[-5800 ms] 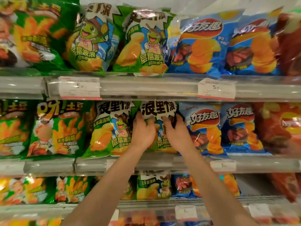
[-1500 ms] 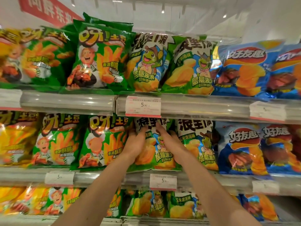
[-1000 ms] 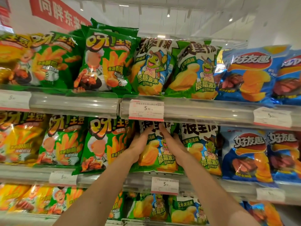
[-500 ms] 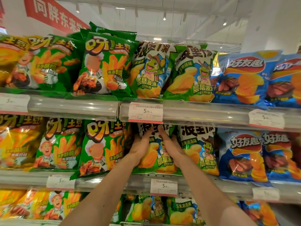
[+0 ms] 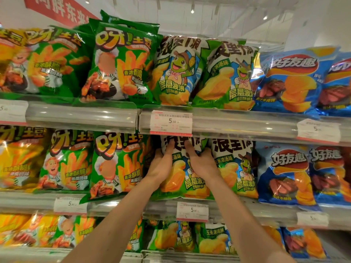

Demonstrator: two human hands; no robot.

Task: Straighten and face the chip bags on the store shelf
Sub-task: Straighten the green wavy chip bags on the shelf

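Green chip bag beneath left hand and right hand, fingers flat against it.

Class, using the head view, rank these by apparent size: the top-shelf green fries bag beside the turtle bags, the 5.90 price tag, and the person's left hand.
1. green fries bag: clearly the largest.
2. left hand and 5.90 price tag: about alike in area, too close to rank.

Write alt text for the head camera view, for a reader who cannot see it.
The left hand and right hand rest on the upper front of a green frog chip bag on the middle shelf. Green fry bags stand to its left, blue chip bags further right.
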